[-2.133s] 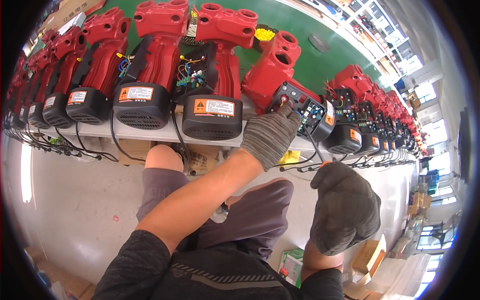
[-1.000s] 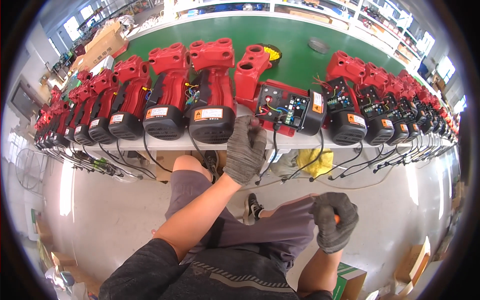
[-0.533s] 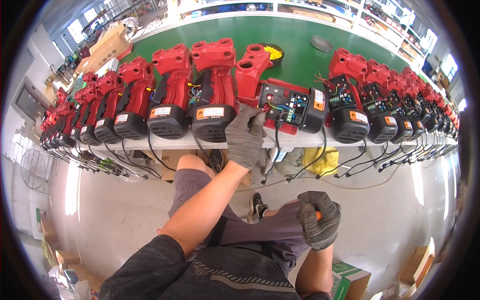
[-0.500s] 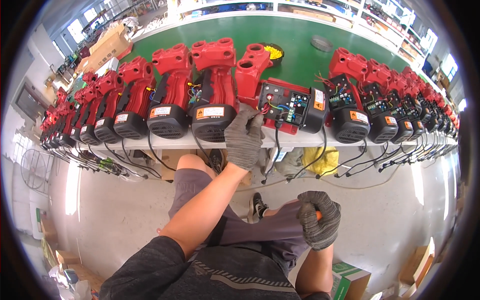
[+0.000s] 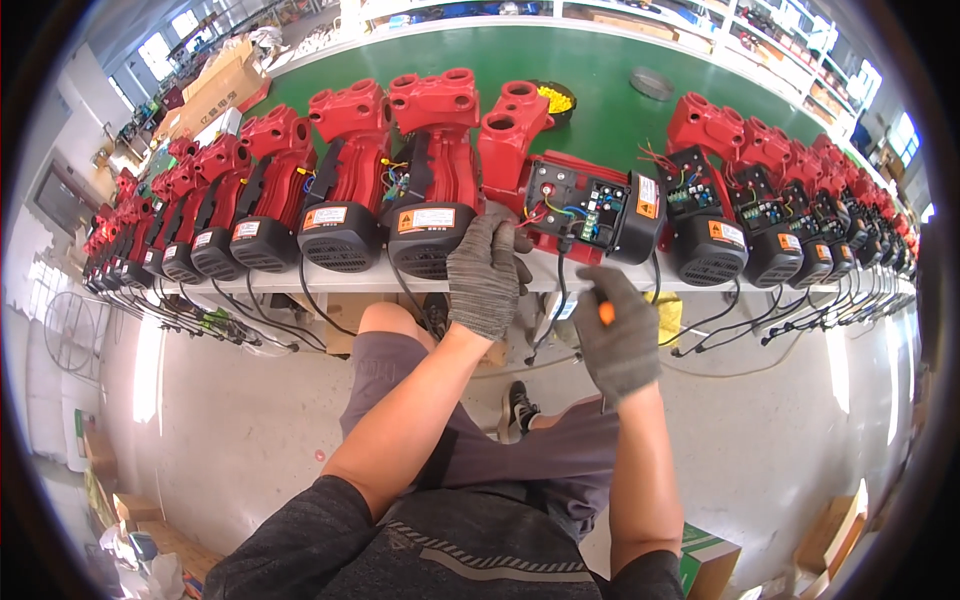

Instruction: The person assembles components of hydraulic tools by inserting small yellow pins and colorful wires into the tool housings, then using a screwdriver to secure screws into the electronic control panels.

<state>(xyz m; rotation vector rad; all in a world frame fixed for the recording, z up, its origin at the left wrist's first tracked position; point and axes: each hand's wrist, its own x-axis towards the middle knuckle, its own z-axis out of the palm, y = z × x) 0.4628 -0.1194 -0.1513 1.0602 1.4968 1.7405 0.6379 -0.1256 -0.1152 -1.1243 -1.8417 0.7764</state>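
Observation:
In front of me a red pump [image 5: 508,150] lies with its black terminal box uncovered, showing a circuit board [image 5: 598,212] and coloured wires [image 5: 556,210]. My left hand [image 5: 487,275], in a grey knit glove, is at the box's near left corner, beside the red wires. Its fingers are bent and close together; what lies between them is hidden. My right hand [image 5: 620,335], gloved too, is raised just off the bench edge, below the pump's black end cover [image 5: 640,222]. Its fingers wrap around an orange-handled tool [image 5: 606,314], whose kind does not show.
More red pumps stand in rows left [image 5: 345,190] and right [image 5: 705,215], their black cables [image 5: 318,300] hanging over the bench edge. Behind lie a bowl of yellow caps [image 5: 555,101] and a round grey dish [image 5: 651,84] on the green bench top [image 5: 600,60].
My right hand has risen from near my knee toward the open pump, carrying the orange-handled tool. The left hand stays at the box's corner, nearly unmoved.

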